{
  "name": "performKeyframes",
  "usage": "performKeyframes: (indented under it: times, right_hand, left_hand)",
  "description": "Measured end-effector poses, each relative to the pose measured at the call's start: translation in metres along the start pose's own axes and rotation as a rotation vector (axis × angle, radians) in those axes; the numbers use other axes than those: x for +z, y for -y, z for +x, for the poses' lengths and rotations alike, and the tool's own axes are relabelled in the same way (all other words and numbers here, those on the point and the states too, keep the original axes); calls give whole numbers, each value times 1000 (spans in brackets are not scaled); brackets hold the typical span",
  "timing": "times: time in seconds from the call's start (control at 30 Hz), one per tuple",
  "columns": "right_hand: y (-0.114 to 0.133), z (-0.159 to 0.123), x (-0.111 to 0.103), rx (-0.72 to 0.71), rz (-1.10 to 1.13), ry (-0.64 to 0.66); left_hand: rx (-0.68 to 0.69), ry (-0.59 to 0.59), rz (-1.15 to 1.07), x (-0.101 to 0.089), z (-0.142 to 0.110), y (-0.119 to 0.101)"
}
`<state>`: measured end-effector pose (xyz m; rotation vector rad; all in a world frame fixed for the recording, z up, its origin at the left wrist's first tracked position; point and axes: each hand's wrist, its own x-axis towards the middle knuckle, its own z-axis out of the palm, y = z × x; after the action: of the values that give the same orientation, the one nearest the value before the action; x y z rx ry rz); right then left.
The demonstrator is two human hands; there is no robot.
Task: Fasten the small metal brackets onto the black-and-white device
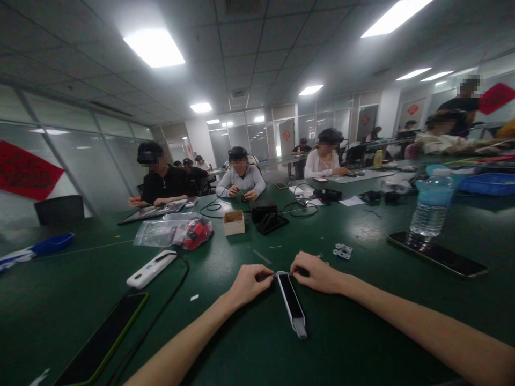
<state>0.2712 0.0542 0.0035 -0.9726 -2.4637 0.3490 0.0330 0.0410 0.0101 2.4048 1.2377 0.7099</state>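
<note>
A slim white pen-like device [291, 303] with a long dark screen and a grey tip lies on the green table, its tip toward me. At its far end, my left hand [250, 285] comes in from the left with thumb and fingers pinched together. Opposite it, my right hand [316, 272] is also closed in a pinch beside the device's far right corner. Whatever sits between the fingertips of either hand is too small to make out. Just beyond my right hand lie small silvery metal pieces [343, 251].
On the left are a white handheld device [151, 269], a phone with a green edge [102, 343] and a plastic bag of red parts [174, 231]. A small open box [234, 223] stands ahead. Rightward, a water bottle [431, 206] stands by a dark phone [438, 254]. Several people sit opposite.
</note>
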Motion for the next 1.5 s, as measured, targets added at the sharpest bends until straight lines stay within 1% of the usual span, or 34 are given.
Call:
performKeyframes:
  times: [0.23, 0.37, 0.43, 0.53, 0.6, 0.7, 0.8, 0.87, 0.97, 1.1, 1.23, 1.5]
  right_hand:
    - [1, 0, 2, -22, 13, -13]
    - [0, -1, 3, -44, -1, -16]
    - [-1, -1, -1, -64, -21, -10]
    - [-7, 0, -11, -69, -77, -31]
    - [-16, 0, -21, -36, -141, -77]
    - [-36, -3, -34, 62, -252, -146]
    - [-53, -7, -40, 153, -300, -135]
    - [-57, -8, -40, 174, -298, -85]
    - [-56, -8, -34, 165, -301, -28]
    - [-51, -6, -23, 139, -360, 9]
    - [-53, -4, -15, 150, -407, 29]
    - [-55, -2, -19, 183, -370, 36]
  left_hand:
    - [74, 17, 33, 1, 0, 3]
    - [101, 32, 57, 0, -1, 1]
    - [104, 40, 61, -1, -1, -1]
    - [96, 50, 59, -1, -1, -4]
    - [85, 54, 53, -1, -1, -5]
    - [67, 43, 48, -1, -1, -5]
    - [48, 36, 45, 0, 0, -4]
    - [44, 38, 47, 0, 0, -4]
    - [41, 38, 47, 0, 0, -4]
    - [45, 40, 54, 0, 0, -4]
    - [60, 45, 50, -1, -1, -5]
    - [40, 60, 48, -1, -1, -5]
